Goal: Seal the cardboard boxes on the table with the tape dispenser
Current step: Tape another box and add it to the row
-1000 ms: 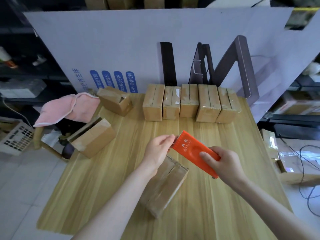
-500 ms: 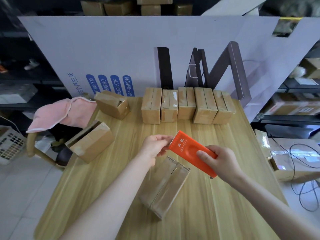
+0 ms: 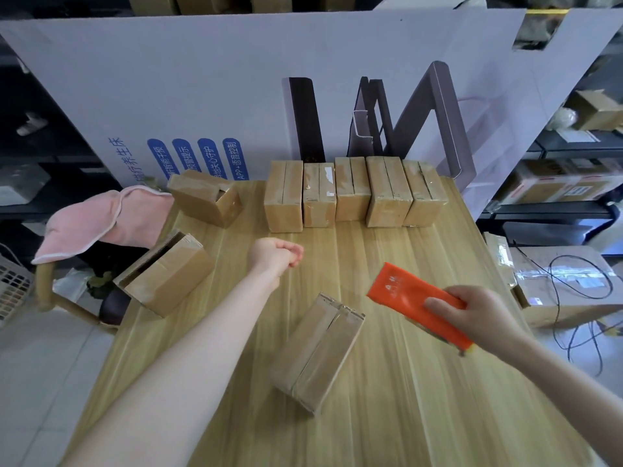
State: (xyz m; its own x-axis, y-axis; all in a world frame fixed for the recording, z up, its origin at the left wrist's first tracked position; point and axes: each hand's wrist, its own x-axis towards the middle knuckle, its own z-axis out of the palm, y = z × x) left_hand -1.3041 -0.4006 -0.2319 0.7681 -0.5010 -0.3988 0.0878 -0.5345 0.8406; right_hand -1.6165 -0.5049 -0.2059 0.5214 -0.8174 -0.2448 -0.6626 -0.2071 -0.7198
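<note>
At the left edge of the pale wooden table, an open-flapped brown cardboard box lies on its side. A second tipped brown box sits behind it, and both look unsealed.

Next comes the left hand, and here is the change. Half a second ago its fingertips pinched the front lip of the flat orange plastic tape dispenser, with the two hands close together. Now they have drawn apart — the left hand up toward the back row of five upright brown boxes, the dispenser out to the right. The left hand's fingers are curled toward the palm. Whether they pinch a clear tape end cannot be told, since no strip shows between hand and dispenser. Set against the task, the parting reads as a length of tape being pulled out for a seam, but that is a judgement only.

Below and between the hands lies the long brown cardboard box with its centre seam upward. It is flat on the table, slanted, and touched by neither hand. Whether tape already covers its seam is unclear.

The dispenser is held just right of that box's far end, apart from it, with its wide front edge pointing up and left. The right hand grips its rear half, fingers wrapped round it — near the box, yet not over the seam.
</note>
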